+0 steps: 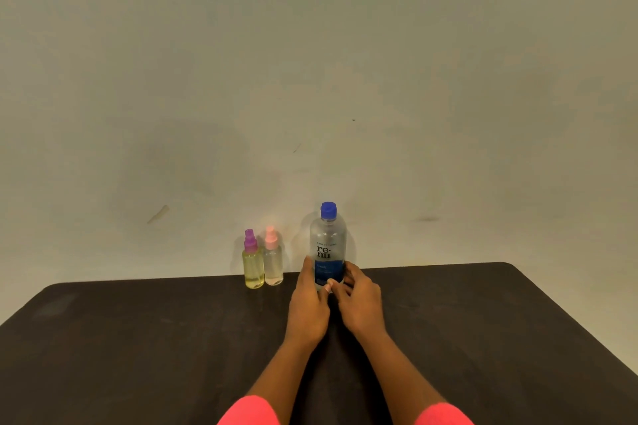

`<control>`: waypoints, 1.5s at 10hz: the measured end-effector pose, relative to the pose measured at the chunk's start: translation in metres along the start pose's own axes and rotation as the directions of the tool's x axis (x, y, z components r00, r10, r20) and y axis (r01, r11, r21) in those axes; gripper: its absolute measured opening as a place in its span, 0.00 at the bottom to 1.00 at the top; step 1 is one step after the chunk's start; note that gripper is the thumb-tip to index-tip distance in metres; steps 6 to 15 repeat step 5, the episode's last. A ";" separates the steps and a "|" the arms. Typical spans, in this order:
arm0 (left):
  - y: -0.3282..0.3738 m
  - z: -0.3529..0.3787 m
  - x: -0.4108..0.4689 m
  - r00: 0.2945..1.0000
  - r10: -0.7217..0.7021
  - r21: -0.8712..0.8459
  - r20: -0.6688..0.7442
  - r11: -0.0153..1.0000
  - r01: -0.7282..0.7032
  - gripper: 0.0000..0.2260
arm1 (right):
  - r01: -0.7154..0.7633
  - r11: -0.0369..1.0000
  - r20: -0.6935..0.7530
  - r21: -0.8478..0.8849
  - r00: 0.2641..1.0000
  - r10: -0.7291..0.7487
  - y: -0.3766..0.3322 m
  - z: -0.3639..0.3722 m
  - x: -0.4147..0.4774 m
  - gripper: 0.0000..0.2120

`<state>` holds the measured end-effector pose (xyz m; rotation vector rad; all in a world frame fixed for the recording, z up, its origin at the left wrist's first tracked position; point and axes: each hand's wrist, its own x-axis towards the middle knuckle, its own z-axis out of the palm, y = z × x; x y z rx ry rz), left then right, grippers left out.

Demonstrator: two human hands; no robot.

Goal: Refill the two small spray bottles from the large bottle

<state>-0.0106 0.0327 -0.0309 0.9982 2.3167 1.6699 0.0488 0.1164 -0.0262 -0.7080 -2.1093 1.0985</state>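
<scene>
- Head view, the only cam. Closest to the lens: two pink sleeves (pixel 248 412) at the bottom edge, bare forearms running fwd from them over the dark table (pixel 138 338).
- Left hand (pixel 309 307) and right hand (pixel 359 300) meet at the foot of the large bottle (pixel 327 245). Left is cupped on its left side w/ one digit pointing up the wall. Right has its fingers curled round the right side, and a fingertip (pixel 331 284) shows across the front label. So both are gripping the bottle low down, not hanging loose.
- The large bottle stands upright near the table's far edge, long axis vertical, straight ahead of both hands. Blue cap (pixel 328 210) is on and sits well above the fingers, which is the key relation imo. Either hand would have to go straight up the bottle to reach it, and neither looks clearly nearer.
- Yellow spray bottle (pixel 253 266) w/ purple sprayer and pink-capped spray bottle (pixel 273 262) stand upright, just beside each other, to the left of the large one and apart from it. Left hand is the nearer one to them. Both tops look to be on, so no pour is possible yet, prob early in the task.
- Behind it all there's a plain wall (pixel 310 79) w/ a few scuffs.
</scene>
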 end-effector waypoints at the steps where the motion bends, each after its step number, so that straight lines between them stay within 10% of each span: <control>1: 0.002 -0.001 0.000 1.000 -0.023 -0.005 0.016 1.000 0.023 0.27 | -0.002 1.000 0.026 0.024 1.000 0.001 -0.003 0.000 -0.003 0.21; 15: 0.057 -0.034 -0.012 0.999 -0.032 0.147 -0.013 0.989 0.033 0.31 | -0.071 0.987 0.024 -0.147 0.997 0.075 -0.057 -0.031 -0.022 0.32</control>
